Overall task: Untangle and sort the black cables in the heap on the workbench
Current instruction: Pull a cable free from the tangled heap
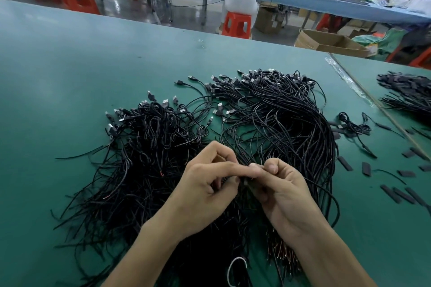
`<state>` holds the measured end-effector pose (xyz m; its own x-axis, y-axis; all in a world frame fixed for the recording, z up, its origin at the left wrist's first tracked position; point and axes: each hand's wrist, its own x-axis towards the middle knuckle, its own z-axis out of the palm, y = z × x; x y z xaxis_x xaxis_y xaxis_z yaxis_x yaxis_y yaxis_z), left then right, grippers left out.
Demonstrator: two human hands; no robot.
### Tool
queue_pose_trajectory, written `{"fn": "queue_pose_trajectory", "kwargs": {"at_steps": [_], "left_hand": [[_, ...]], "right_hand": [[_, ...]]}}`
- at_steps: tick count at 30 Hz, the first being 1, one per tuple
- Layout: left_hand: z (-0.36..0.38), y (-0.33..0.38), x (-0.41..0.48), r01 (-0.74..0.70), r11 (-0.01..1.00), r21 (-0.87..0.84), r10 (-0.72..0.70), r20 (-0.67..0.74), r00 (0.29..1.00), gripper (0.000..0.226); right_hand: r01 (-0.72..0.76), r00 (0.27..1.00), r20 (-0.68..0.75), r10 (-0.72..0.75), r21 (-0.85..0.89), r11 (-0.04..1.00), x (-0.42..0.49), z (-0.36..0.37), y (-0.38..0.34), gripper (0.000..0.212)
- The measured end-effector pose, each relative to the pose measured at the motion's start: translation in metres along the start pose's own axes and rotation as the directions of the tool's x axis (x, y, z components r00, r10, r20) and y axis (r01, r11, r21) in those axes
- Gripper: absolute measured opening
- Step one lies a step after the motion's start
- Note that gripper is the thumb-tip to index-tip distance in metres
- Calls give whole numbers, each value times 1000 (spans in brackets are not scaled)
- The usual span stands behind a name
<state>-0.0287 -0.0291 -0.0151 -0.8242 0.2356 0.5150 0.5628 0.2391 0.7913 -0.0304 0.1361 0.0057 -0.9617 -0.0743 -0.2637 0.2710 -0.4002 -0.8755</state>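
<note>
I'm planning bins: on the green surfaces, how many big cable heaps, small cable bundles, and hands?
Big cable heaps: 3 (left heap, middle heap, far-right heap)
Small cable bundle: 1
Hands: 2 (left hand, right hand, both pinching cable strands)
Total: 6

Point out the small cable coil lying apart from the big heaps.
Head view, right side: the small coil lies on the green workbench, just right of the larger heap.

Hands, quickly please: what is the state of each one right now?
Left hand: fingers curled, pinching black cables.
Right hand: fingers curled, pinching the black cables too.
</note>
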Motion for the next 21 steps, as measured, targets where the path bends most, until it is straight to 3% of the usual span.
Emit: {"fn": "queue_pose_trajectory", "kwargs": {"at_steps": [3, 5, 8, 11, 13, 14, 16, 18, 19, 20, 21], "left_hand": [[1, 2, 1, 99, 982, -162, -95, 32, 995, 28], [3, 2, 1, 184, 972, -146, -186, -1, 982, 9], [4, -1, 0, 374, 921, -111, -371, 45, 928, 32], [2, -3, 1, 471, 861, -192, -445, 163, 880, 32], [2, -5, 2, 488, 846, -215, -460, 167, 872, 29], [1, -7, 3, 517, 819, -248, -495, 150, 856, 28], [-5, -12, 5, 572, 743, -348, -580, 91, 809, 30], [-17, -19, 8, 587, 694, -416, -651, -15, 759, 32], [-24, -24, 9, 585, 698, -413, -671, -91, 736, 33], [-31, -30, 11, 583, 716, -384, -676, -175, 716, 33], [-38, -36, 12, 588, 739, -330, -670, -261, 695, 33]], "right_hand": [[-11, 1000, -17, 11, 10, 1000, 1, -1, 2, 30], [-7, 1000, -19, 7, 24, 1000, 2, -1, 5, 30], [27, 1000, -6, -27, 11, 1000, 2, 0, 7, 29], [22, 998, 59, -21, -23, 999, 5, 0, 6, 26], [46, 997, 68, -36, -156, 987, 9, -1, 5, 26], [86, 996, 56, -72, -320, 943, 12, -4, 4, 23], [180, 976, 33, -218, -685, 706, 17, -13, 0, 13], [155, 923, 44, -381, -951, 267, 22, -26, -5, 11], [66, 910, 53, -412, -998, 18, 24, -33, -7, 20], [-48, 911, 24, -411, -985, -164, 25, -38, -10, 28], [-147, 917, -35, -398, -956, -256, 26, -43, -12, 34]]}}
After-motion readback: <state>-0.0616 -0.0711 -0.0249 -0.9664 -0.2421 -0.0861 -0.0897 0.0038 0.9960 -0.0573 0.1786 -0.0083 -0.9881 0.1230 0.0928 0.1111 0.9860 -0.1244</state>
